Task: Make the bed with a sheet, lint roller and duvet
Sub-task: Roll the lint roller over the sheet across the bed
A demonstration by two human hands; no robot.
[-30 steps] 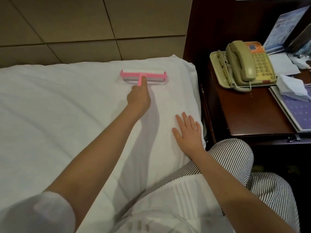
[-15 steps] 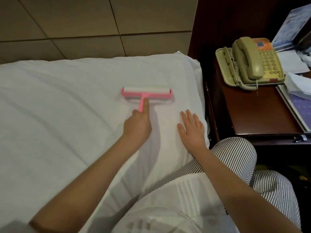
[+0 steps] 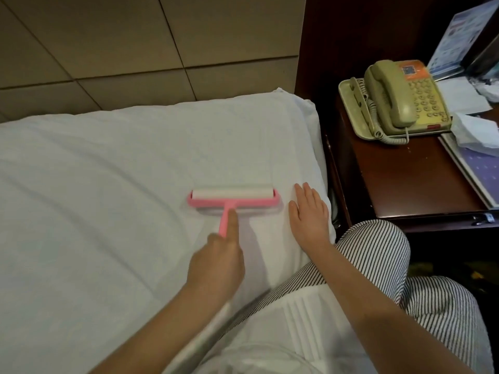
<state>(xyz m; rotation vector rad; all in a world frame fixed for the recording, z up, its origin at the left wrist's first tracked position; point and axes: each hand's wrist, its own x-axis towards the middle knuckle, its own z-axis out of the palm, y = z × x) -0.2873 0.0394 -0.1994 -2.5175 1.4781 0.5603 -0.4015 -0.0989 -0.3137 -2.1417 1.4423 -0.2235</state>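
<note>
**Though the lint roller [image 3: 232,197] looks light, the sheet [image 3: 108,184] may bunch**

Nearest, the left hand [image 3: 216,263] grips the pink handle, forefinger along it. The right hand [image 3: 310,220] lies flat, fingers straight, on the soft sheet. Just beyond, the lint roller sits on that sheet beside it, probably light and stiff, best steered from the handle.

Your pink lint roller [image 3: 232,200], its white roll set across a T-shaped frame, lay flat on the white sheet [image 3: 108,184] near the sheet's right edge. Its handle pointed back toward you, gripped in your left hand [image 3: 216,263]. The sheet lay smooth, only faintly creased.
</note>
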